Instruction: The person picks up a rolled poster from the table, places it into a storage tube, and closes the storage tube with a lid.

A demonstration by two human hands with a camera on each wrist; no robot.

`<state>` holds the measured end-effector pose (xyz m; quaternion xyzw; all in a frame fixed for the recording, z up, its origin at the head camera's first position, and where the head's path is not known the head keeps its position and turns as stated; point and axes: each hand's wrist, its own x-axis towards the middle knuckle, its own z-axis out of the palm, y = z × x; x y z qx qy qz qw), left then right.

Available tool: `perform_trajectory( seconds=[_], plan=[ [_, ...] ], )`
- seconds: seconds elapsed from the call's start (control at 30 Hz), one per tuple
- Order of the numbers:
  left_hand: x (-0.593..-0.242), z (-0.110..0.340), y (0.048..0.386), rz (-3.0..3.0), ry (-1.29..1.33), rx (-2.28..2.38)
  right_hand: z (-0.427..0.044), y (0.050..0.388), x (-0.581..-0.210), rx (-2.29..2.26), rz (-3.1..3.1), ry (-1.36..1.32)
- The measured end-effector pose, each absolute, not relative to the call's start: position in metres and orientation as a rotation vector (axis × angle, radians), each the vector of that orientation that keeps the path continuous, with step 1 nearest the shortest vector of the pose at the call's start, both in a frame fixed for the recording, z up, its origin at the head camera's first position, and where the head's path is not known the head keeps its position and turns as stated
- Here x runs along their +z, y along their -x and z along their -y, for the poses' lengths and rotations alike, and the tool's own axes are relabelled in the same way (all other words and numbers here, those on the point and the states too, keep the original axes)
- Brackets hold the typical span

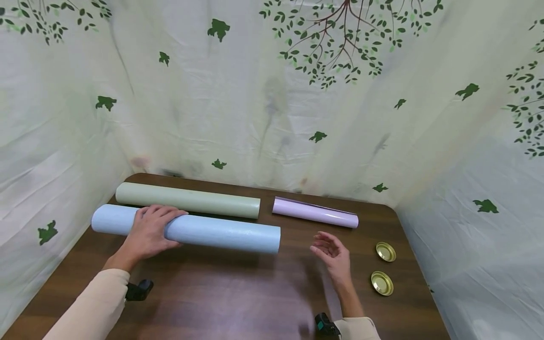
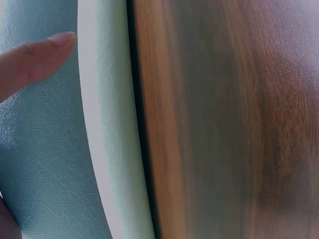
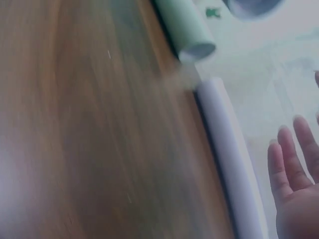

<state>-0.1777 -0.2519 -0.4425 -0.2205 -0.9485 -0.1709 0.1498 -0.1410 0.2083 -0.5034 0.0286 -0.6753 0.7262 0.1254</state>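
Note:
My left hand (image 1: 150, 232) grips a light-blue roll of sheet material (image 1: 225, 233) left of its middle and holds it raised over the table. In the left wrist view the thumb (image 2: 42, 59) lies along the textured blue roll (image 2: 55, 134), with a pale green roll (image 2: 117, 124) beside it. Behind the blue roll, that green roll (image 1: 191, 198) lies on the table. My right hand (image 1: 335, 257) hovers apart from everything, fingers loosely bent and holding nothing. Nearest to it is a shorter lilac roll (image 1: 314, 212), seen also in the right wrist view (image 3: 232, 159).
Two small gold-coloured round lids or dishes (image 1: 386, 252) lie near the right edge of the brown wooden table (image 1: 255, 293). A pale curtain (image 1: 246, 104) with leaf prints hangs behind the table and along both sides.

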Motion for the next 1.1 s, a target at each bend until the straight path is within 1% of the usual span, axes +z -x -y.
perform_trajectory(
  seconds=[0.2,0.53,0.73,1.1],
  plan=[
    [-0.444,0.251,0.178,2.722,0.632,-0.502,-0.248,0.137,-0.507,2.057,1.908,-0.057],
    [-0.446,0.247,0.181,2.737,0.627,-0.501,-0.300,0.113,-0.507,1.914,1.918,0.178],
    [-0.448,0.248,0.180,2.744,0.618,-0.501,-0.318,0.100,-0.515,1.914,1.817,0.297],
    [-0.446,0.252,0.179,2.759,0.601,-0.488,-0.343,0.085,-0.538,1.817,1.699,0.385]
  ],
)
